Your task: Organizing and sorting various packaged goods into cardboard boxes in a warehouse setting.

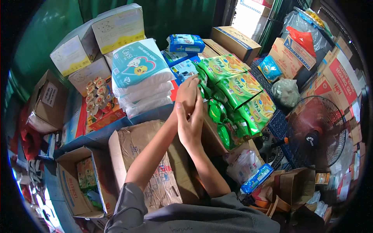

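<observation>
My left hand (187, 93) and my right hand (192, 121) are pressed together, palm against palm, in front of me. Their fingers stretch forward, and no object shows between them; the inner palms are hidden. Just to the left lies a stack of white towel packs (143, 64) with a teal printed top. Close on the right are green snack packs (239, 89) in rows, some of them hanging over the near edge. Blue packs (182, 69) sit just beyond my fingertips.
Below my arms stands a brown cardboard box (136, 147). An open carton (72, 190) is at the lower left, and small jars (97, 97) stand left of the towels. A black fan (316, 132) is at the right, near a blue wrapped pack (256, 178).
</observation>
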### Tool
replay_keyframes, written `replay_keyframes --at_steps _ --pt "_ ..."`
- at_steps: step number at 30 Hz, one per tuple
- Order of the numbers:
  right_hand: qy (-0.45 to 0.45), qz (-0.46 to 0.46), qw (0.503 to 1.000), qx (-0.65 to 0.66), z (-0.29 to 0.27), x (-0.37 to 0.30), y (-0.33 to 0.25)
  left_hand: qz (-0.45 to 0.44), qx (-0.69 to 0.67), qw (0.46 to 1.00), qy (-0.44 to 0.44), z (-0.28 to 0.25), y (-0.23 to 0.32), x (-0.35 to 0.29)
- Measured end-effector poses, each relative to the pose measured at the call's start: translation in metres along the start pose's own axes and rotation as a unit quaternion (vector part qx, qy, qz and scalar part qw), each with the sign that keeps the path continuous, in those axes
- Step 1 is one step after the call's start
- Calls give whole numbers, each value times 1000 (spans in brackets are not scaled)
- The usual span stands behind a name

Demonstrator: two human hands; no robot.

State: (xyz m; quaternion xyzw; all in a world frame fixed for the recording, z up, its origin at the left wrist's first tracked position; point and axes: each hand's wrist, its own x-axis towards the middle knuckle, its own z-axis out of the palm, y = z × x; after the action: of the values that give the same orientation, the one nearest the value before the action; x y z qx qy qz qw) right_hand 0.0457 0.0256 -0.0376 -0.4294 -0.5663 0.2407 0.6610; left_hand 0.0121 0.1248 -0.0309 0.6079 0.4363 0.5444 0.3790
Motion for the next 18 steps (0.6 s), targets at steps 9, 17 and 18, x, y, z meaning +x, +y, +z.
replay_keyframes --at_steps 9,17,18 --pt "40 -202 969 137 18 -35 -18 69 -107 992 7 -83 73 -141" --pt "-108 -328 938 26 56 -80 -23 2 -151 944 293 -164 64 -240" --pt "-118 -309 944 0 59 -87 -25 -16 -118 920 374 -179 59 -247"
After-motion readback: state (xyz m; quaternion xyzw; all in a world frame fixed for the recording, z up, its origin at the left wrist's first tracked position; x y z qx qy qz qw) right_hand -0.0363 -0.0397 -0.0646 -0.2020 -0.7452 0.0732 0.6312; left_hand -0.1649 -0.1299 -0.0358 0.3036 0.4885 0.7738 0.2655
